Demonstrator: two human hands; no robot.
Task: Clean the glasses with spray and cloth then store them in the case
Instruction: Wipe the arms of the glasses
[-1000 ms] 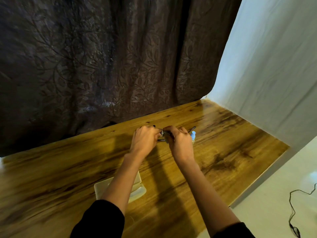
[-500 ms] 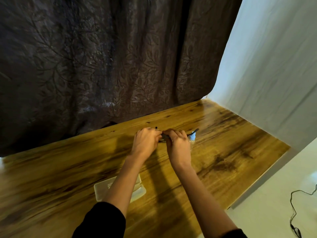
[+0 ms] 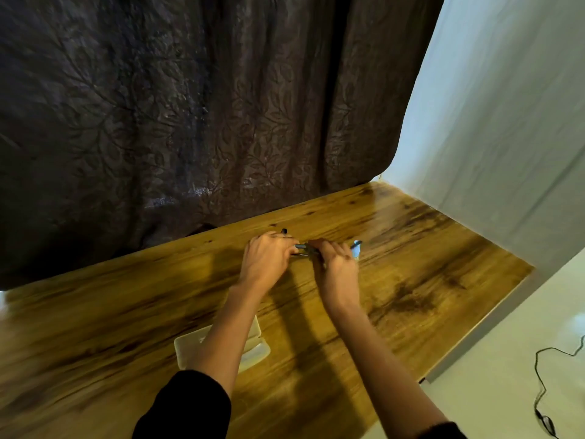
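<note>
Both my hands hold the dark-framed glasses [image 3: 302, 249] low over the middle of the wooden table [image 3: 427, 280]. My left hand [image 3: 267, 261] grips the left side of the frame, and a temple tip pokes out above its knuckles. My right hand [image 3: 337, 269] curls round the right side, with a temple arm sticking out to the right. A small white-and-blue spray bottle [image 3: 357, 250] stands just behind my right hand, mostly hidden. The pale open case [image 3: 221, 346] lies near the front, partly under my left forearm. I see no cloth.
A dark leaf-patterned curtain [image 3: 190, 122] hangs behind the table. A white sheet [image 3: 506, 137] covers the wall on the right. The table's right edge drops to a pale floor where a black cable [image 3: 544, 391] lies.
My hands have stayed together on the glasses and shifted only slightly. The right temple arm now points more to the right.
</note>
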